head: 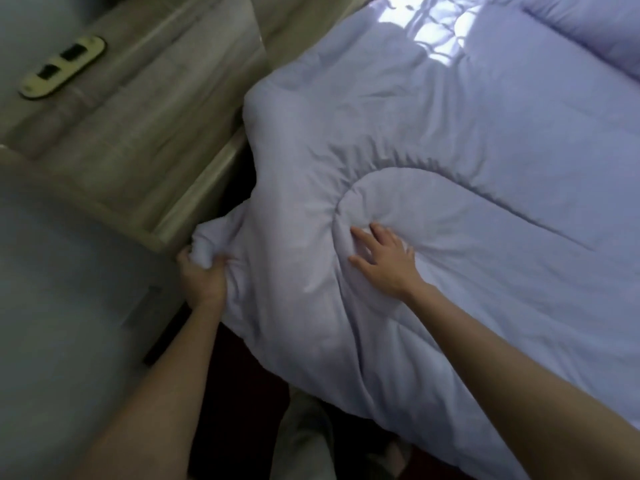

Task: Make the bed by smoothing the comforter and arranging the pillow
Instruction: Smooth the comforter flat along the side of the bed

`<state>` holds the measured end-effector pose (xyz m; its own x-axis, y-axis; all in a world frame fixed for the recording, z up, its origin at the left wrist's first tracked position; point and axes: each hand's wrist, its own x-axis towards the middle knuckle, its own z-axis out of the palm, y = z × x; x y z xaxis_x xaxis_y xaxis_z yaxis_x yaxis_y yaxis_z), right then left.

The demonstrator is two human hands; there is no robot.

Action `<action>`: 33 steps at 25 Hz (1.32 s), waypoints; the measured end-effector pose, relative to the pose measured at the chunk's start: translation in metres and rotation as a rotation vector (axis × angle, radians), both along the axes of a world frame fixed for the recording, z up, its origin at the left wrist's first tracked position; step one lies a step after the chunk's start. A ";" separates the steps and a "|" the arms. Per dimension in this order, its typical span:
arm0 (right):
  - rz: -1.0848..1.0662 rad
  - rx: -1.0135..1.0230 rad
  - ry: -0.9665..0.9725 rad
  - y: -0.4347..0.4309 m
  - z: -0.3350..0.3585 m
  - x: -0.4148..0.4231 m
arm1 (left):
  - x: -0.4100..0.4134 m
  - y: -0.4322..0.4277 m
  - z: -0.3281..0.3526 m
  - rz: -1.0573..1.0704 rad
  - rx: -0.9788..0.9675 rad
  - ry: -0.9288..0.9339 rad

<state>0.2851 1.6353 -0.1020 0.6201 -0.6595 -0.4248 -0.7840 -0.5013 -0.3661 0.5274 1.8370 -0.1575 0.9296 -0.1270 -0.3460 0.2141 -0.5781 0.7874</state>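
A pale lilac quilted comforter (467,161) covers the bed and fills the right side of the view. Its near-left corner is bunched up beside the wooden headboard. My left hand (202,277) is shut on that bunched corner. My right hand (384,259) lies flat with fingers spread on the comforter, just inside the curved stitched seam. Wrinkles radiate from both hands. A puffy lilac fold (595,32) runs along the far right edge. I cannot tell whether it is a pillow.
A light wooden headboard panel (138,133) stands to the left of the bed, with a cream switch plate (62,71) on the wall. A dark gap (239,188) separates panel and mattress. Sunlight falls on the far comforter (422,26). Dark floor lies below.
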 end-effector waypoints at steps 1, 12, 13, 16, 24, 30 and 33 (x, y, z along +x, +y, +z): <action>0.042 -0.018 0.026 0.005 0.002 0.004 | 0.001 0.025 0.002 0.062 0.029 -0.067; 0.288 -0.153 0.103 0.042 -0.016 -0.018 | 0.011 0.136 -0.018 0.160 0.462 -0.041; 0.185 -0.183 0.107 0.042 -0.021 -0.037 | 0.001 0.121 -0.027 0.136 0.504 0.032; -0.033 -0.249 0.116 0.056 -0.035 -0.102 | -0.061 0.038 -0.018 -0.042 0.514 0.004; -0.461 -0.356 0.072 0.058 -0.048 -0.226 | -0.236 -0.145 -0.003 -1.321 0.343 -0.728; -0.851 -0.369 0.186 0.062 -0.071 -0.397 | -0.221 -0.124 -0.025 -1.141 0.449 -0.833; -1.018 -0.346 0.282 0.084 -0.068 -0.488 | -0.214 -0.127 -0.022 -0.901 0.543 -0.702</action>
<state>-0.2033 1.7197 -0.1703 -0.3678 -0.9160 -0.1600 -0.9209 0.3827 -0.0744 0.3130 1.7104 -0.1800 0.5917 -0.8058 -0.0210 -0.7894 -0.5845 0.1877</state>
